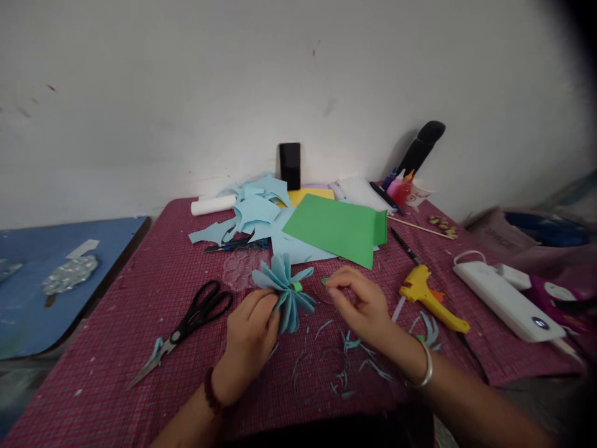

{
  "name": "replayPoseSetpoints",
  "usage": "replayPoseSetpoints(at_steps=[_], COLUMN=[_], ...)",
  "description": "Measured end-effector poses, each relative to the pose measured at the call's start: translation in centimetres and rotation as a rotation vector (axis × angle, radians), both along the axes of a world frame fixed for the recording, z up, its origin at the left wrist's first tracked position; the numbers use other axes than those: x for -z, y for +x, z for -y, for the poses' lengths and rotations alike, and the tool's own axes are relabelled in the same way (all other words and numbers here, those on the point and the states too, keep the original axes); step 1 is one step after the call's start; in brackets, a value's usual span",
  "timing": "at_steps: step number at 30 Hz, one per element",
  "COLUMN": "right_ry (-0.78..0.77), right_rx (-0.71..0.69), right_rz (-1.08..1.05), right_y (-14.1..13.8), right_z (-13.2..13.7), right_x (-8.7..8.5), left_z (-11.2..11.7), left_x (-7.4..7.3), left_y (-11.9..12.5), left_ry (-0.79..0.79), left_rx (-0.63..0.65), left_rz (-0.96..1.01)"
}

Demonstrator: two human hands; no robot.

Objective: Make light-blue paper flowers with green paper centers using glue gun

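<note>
My left hand (pixel 252 330) is closed on a light blue paper flower (pixel 288 298), whose folded petals fan out around a small green piece at its centre. To its right, my right hand (pixel 361 302) pinches a tiny green paper piece (pixel 325 282) between thumb and fingertips, a short gap away from the petals. Thin blue paper scraps (pixel 345 373) litter the cloth below both hands. Black-handled scissors (pixel 186 323) lie at the left with their blades pointing toward me. A yellow glue gun (pixel 431 298) rests just right of my right hand.
Behind the hands lie a green paper sheet (pixel 338 227) and blue paper offcuts (pixel 256 208). A phone (pixel 290 165) leans on the wall. A white power strip (pixel 508 302) sits at the right, near glue bottles (pixel 402 186) and a paper cup (pixel 418 193). A blue board (pixel 60 274) is at left.
</note>
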State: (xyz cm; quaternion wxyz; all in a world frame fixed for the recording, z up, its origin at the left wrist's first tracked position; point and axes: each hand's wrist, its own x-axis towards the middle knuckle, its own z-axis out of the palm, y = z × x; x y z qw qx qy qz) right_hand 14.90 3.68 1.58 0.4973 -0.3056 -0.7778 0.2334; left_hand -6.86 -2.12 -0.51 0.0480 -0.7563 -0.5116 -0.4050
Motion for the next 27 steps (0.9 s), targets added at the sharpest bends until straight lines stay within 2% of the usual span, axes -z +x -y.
replayPoseSetpoints(at_steps=[4, 8, 12, 15, 19, 23, 27], right_ry=[-0.071, -0.201, -0.260, -0.235, -0.150, -0.083, -0.062], right_rx=[0.132, 0.124, 0.141, 0.120, 0.004, -0.070, -0.096], right_rz=[0.080, 0.272, 0.472, 0.724, 1.119, 1.201, 1.171], right_y=[2.7, 6.1, 9.3, 11.3, 12.8, 13.4, 13.6], right_z=[-1.4, -2.1, -2.1, -1.5, 0.0, 0.7, 0.6], right_x=[-1.1, -2.3, -2.8, -2.3, -0.7, 0.5, 0.6], left_z=[-0.2, -0.2, -0.2, -0.5, -0.8, -0.8, -0.8], left_x=[-0.4, -1.2, -1.5, -1.1, -0.5, -0.3, -0.3], left_y=[0.2, 0.2, 0.1, 0.0, -0.1, -0.1, -0.1], left_ry=[0.010, -0.060, -0.144, -0.178, -0.225, -0.233, -0.235], left_rx=[-0.008, -0.054, -0.126, -0.142, -0.159, -0.156, -0.118], left_rz=[0.043, 0.158, 0.260, 0.322, 0.393, 0.412, 0.372])
